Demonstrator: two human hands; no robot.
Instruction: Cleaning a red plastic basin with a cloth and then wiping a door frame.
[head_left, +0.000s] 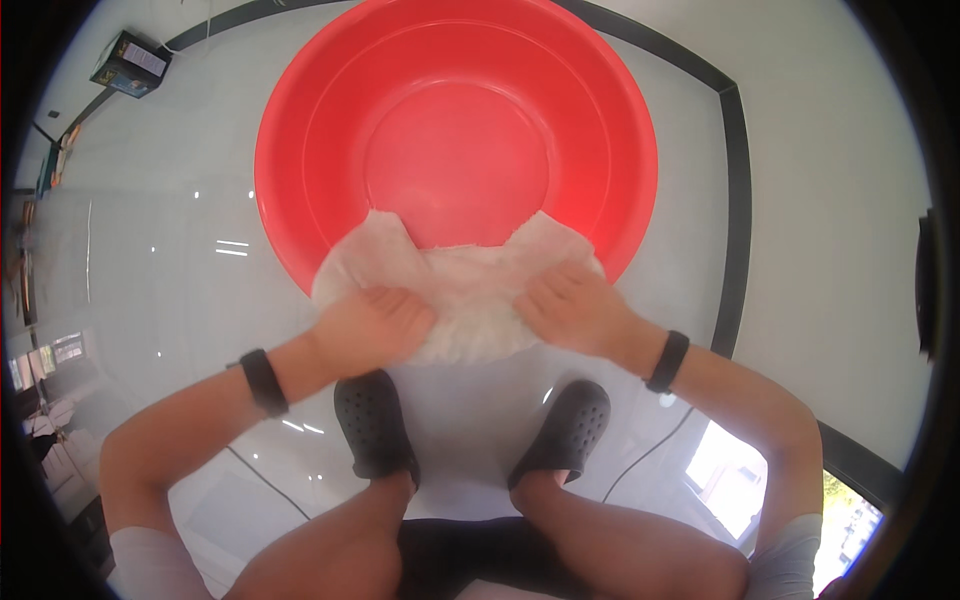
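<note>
Both hands grip a white cloth (472, 300) that is bunched between them and spread over the near side of a large red plastic basin (457, 150). My left hand (386, 322) is closed on the cloth's left part, the fingers curled over it. On the right part, my right hand (574, 307) holds it in a similar grip, slightly blurred. Two corners of the cloth stick out beyond the hands over the basin. The bottom of the basin shows no water that I can make out. A black band is on each wrist.
The basin stands on a glossy light tiled floor (187, 285) with a dark skirting strip (739, 225) along the wall. A dark printed box (133, 64) sits at the far left. My feet in black clogs (371, 424) flank the near floor, and a thin cable (649, 450) runs behind them.
</note>
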